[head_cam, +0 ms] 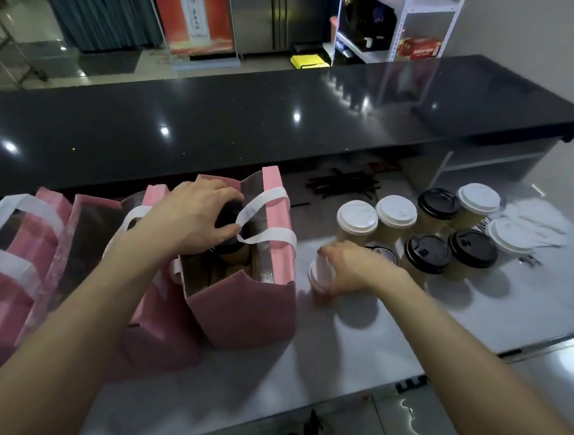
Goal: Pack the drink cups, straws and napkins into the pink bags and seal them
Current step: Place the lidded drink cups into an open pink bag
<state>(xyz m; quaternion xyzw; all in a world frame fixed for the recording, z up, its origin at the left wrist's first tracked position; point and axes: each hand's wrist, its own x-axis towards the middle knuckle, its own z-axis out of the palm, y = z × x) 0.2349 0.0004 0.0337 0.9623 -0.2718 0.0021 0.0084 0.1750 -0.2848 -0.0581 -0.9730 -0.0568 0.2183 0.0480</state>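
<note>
An open pink bag (pixel 250 312) with white handles stands on the white worktop (pixel 354 346). My left hand (pixel 189 218) reaches into its mouth and grips the black lid of a drink cup (pixel 233 252) inside it. Just right of the bag, my right hand (pixel 350 265) closes on a white-lidded cup (pixel 320 275) that leans on the worktop. Several more cups, some with white lids (pixel 357 216) and some with black lids (pixel 427 254), stand in a cluster to the right. Dark straws (pixel 343 185) lie behind them. White napkins (pixel 533 216) lie at the far right.
More pink bags (pixel 17 264) stand to the left, touching the open one. A raised black counter (pixel 252 122) runs along the back of the worktop. The worktop's front edge is close to my body, with a floor below.
</note>
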